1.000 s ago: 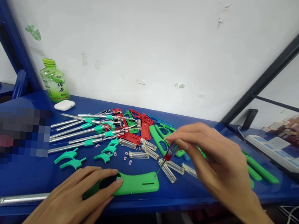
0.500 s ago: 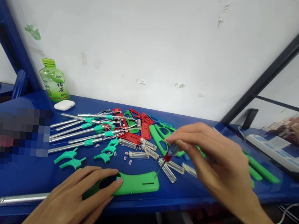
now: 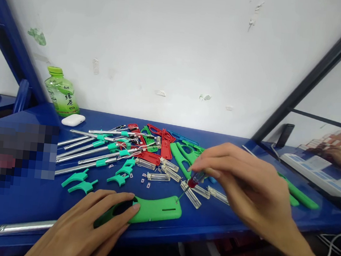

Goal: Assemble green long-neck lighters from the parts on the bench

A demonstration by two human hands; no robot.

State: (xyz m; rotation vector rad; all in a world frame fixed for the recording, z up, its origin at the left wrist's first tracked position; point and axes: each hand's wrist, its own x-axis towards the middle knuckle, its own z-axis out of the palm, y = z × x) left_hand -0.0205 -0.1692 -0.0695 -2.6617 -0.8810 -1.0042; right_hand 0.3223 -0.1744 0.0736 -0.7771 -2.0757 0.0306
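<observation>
My left hand point(image 3: 89, 221) is closed around the trigger end of a green utility lighter point(image 3: 155, 211), holding it flat near the table's front edge. The metal tube point(image 3: 25, 226) on the far side of that hand points left; where it joins the body is hidden by my fingers. In my right hand point(image 3: 252, 188), a small screwdriver point(image 3: 193, 181) with a red and clear handle is pinched between the fingers. Its tilted shaft reaches down to the corner of the lighter's handle end, at a small screw spot beside the dark slot.
Several metal tubes point(image 3: 96, 147) with teal pieces lie at left, near loose teal triggers point(image 3: 83, 186). Clear fuel tanks point(image 3: 158, 177), red shells point(image 3: 166, 147) and green shells point(image 3: 181, 157) spread across the middle. A tea bottle point(image 3: 62, 93) and white earbud case point(image 3: 73, 120) stand behind.
My right hand has shifted slightly right and down, and the screwdriver leans over more, its tip still at the lighter's corner. My left hand and the lighter stay in place.
</observation>
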